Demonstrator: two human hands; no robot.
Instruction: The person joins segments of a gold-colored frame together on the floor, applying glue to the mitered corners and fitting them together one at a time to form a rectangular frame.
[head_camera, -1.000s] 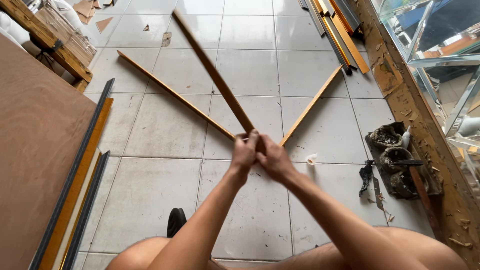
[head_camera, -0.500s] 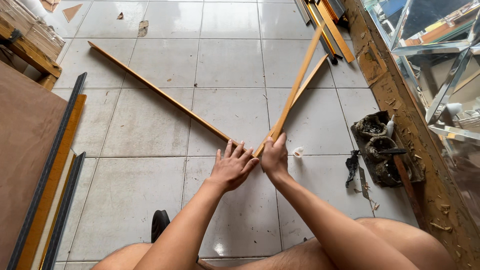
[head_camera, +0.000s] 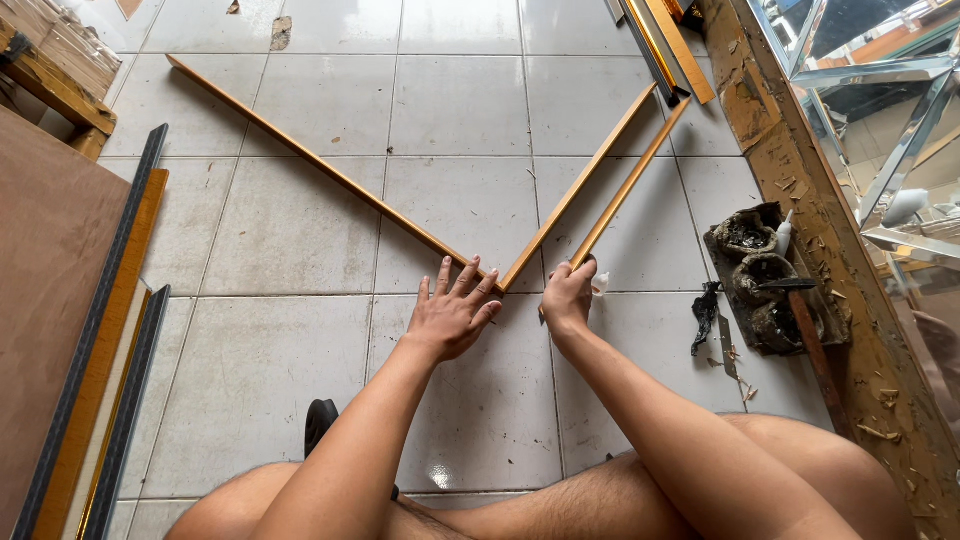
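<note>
Left hand (head_camera: 452, 315) flat, fingers (head_camera: 443, 276) spread open, pressing on the grey tiled floor (head_camera: 280, 360) at the near end of the long orange-brown wooden strip (head_camera: 320, 165). That strip runs up-left from the fingertips.

Right hand (head_camera: 568, 298) curled, fingers closed around the near end of the outer short orange-brown wooden strip (head_camera: 630, 188). The inner short orange-brown wooden strip (head_camera: 580, 190) lies free between the two hands, its near end touching the long strip's end just beyond the left fingertips.

Step, as I read it: seating a mitred corner, V-shaped. Next move needs the held strip slid in snug, ends flush.

Count: three wooden strips, two hands. Dark grimy glue pots in a tray (head_camera: 765, 285), right of the right fingers: looks like three.
</note>
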